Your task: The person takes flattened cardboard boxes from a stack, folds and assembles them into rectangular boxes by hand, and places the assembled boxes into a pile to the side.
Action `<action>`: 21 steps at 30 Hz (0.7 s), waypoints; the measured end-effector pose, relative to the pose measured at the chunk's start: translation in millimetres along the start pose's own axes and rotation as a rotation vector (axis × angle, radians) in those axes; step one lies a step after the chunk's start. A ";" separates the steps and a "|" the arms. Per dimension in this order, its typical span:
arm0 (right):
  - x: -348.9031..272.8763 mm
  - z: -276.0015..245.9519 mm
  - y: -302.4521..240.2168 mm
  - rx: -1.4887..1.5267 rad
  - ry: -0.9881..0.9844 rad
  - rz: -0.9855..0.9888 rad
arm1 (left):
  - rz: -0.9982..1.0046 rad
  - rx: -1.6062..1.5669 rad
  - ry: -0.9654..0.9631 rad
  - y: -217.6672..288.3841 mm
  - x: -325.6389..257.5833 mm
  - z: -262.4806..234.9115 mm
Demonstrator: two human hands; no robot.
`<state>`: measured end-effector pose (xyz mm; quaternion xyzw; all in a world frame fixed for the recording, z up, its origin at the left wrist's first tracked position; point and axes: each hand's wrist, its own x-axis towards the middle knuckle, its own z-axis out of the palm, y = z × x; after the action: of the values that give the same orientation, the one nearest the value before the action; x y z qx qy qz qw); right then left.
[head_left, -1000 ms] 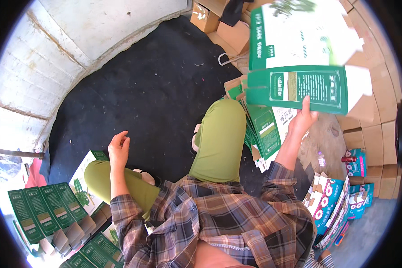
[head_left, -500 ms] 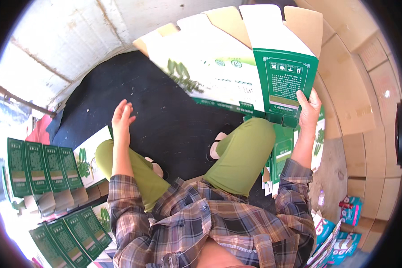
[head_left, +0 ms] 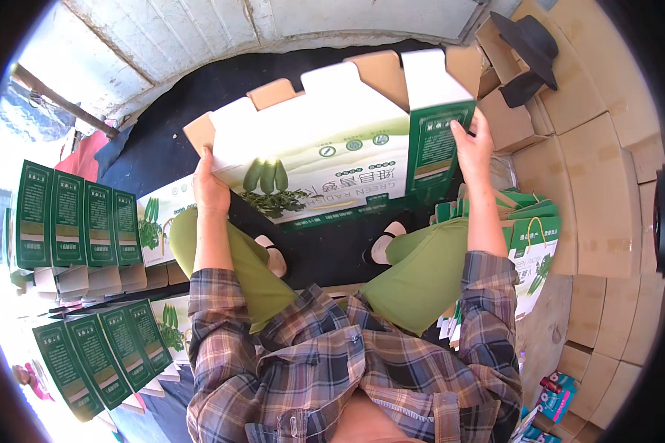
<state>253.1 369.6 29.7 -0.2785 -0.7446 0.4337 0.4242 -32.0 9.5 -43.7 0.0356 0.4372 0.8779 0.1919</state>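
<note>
Both forearms are raised forward above the bent knees; the left hand [head_left: 210,190] is closed on the left edge of the flattened green-and-white carton [head_left: 325,151]; the right hand [head_left: 474,144] is pressed with fingers nearly straight against its green side panel; beyond the carton, a black mat [head_left: 162,118] is seen.

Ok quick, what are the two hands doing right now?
Left hand: closed on the left edge of the green and white carton.
Right hand: closed on the carton's green right side panel.
</note>
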 end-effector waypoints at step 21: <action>-28.6 74.0 28.6 -0.563 -0.015 0.115 | 0.007 0.659 -0.275 7.8 -43.6 4.0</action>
<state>203.7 330.3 -26.3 -0.4239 -0.8218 0.2352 0.2995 6.8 -7.7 -30.5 0.2149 0.6667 0.6776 0.2241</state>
